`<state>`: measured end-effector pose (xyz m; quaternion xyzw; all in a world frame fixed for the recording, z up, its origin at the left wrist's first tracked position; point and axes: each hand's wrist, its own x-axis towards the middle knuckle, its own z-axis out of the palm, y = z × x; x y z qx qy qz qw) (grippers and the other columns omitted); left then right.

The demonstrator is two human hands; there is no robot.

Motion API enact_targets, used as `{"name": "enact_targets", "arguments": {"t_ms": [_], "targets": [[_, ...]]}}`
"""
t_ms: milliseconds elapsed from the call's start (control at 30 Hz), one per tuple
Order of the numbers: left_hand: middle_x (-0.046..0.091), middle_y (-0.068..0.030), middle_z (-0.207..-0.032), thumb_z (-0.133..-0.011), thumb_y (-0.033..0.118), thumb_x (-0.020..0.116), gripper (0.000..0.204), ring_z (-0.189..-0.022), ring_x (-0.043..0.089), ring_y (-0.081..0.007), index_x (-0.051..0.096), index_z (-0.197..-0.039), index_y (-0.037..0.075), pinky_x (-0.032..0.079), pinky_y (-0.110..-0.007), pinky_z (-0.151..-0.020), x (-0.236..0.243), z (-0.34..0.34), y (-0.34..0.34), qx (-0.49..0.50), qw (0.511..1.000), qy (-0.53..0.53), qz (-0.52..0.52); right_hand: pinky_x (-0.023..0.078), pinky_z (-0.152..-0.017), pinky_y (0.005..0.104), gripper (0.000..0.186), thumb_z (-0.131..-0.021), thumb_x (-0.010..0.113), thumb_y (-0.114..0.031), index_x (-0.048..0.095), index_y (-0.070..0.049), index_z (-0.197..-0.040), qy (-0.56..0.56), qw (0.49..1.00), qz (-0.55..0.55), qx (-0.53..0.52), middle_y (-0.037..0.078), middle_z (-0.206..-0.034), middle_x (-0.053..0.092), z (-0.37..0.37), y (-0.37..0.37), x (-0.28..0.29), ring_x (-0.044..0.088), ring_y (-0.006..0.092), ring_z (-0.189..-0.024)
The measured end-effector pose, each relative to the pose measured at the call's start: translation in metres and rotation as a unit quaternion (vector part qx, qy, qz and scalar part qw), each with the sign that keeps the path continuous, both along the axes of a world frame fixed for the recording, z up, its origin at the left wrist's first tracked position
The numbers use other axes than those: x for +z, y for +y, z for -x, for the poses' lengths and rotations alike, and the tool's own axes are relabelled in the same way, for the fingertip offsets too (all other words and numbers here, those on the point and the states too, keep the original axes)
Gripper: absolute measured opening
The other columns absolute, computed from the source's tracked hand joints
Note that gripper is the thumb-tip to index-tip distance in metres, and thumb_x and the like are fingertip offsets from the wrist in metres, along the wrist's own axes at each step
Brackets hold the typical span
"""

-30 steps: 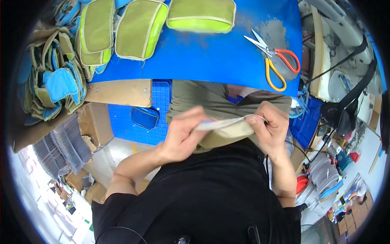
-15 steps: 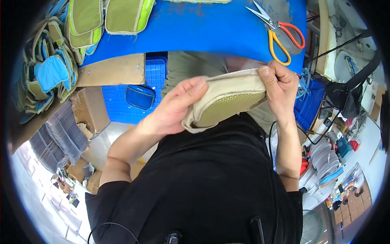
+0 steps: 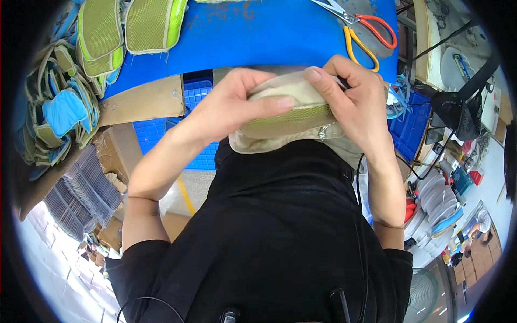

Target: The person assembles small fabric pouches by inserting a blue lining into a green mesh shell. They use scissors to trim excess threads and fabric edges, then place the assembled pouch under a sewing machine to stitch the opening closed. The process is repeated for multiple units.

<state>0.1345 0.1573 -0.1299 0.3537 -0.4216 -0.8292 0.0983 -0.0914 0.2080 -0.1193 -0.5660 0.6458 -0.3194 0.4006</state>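
Note:
Both of my hands hold a beige fabric pouch [image 3: 301,116] with an olive mesh panel, just in front of my waist. My left hand [image 3: 237,105] grips its left side, the thumb lying across the upper face. At the right end, my right hand [image 3: 355,102] pinches the cloth between thumb and bent fingers. A small metal zipper pull shows near the lower right edge. The pouch's far side and several fingertips are hidden. Beyond my right hand, scissors [image 3: 350,19] with one red and one yellow handle lie spread on the blue tabletop [image 3: 237,46].
Olive mesh pieces [image 3: 153,27] with bright green edging lie at the table's far left. Beside them hangs a heap of olive and blue pieces [image 3: 64,110]. Cardboard [image 3: 142,101] and a blue crate [image 3: 202,160] are below the table edge. Cables and a black strap [image 3: 482,81] are at right.
My hands have come closer together and the pouch has tilted, its mesh now partly covered by my left thumb. The zipper pull has come into sight. The whole view has shifted slightly.

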Motion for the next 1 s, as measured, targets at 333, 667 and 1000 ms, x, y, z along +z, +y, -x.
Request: {"name": "enact_targets", "arguments": {"t_ms": [333, 667, 1000], "targets": [[0.075, -0.0061, -0.101, -0.106, 0.034, 0.058, 0.038, -0.087, 0.07, -0.0074, 0.071, -0.113, -0.001, 0.056, -0.024, -0.076, -0.021, -0.002, 0.011, 0.074, 0.993, 0.044, -0.077, 0.043, -0.058, 0.0258, 0.043, -0.101, 0.066, -0.034, 0.066, 0.001, -0.078, -0.114, 0.991, -0.057, -0.044, 0.001, -0.06, 0.056, 0.012, 0.001, -0.027, 0.053, 0.0052, -0.061], [0.075, -0.0035, -0.096, -0.106, 0.033, 0.058, 0.037, -0.08, 0.068, -0.0048, 0.072, -0.112, -0.001, 0.054, -0.022, -0.071, -0.008, -0.004, -0.001, 0.143, 0.981, 0.065, -0.111, 0.05, -0.077, 0.0227, 0.017, -0.092, 0.073, -0.008, 0.069, -0.002, -0.108, -0.195, 0.976, 0.031, -0.089, 0.003, -0.101, 0.067, 0.021, 0.01, -0.029, 0.062, 0.0066, -0.09], [0.064, -0.0015, -0.088, -0.082, 0.007, 0.076, 0.025, -0.076, 0.057, -0.0082, 0.073, -0.106, -0.001, 0.043, -0.024, -0.065, 0.02, 0.007, -0.008, -0.007, 0.893, -0.109, 0.438, 0.055, -0.077, 0.0333, 0.03, -0.081, 0.075, 0.001, 0.074, -0.008, -0.11, 0.1, 0.961, 0.251, -0.064, 0.01, -0.091, 0.068, 0.018, 0.02, -0.008, 0.068, 0.0247, -0.085]]}}
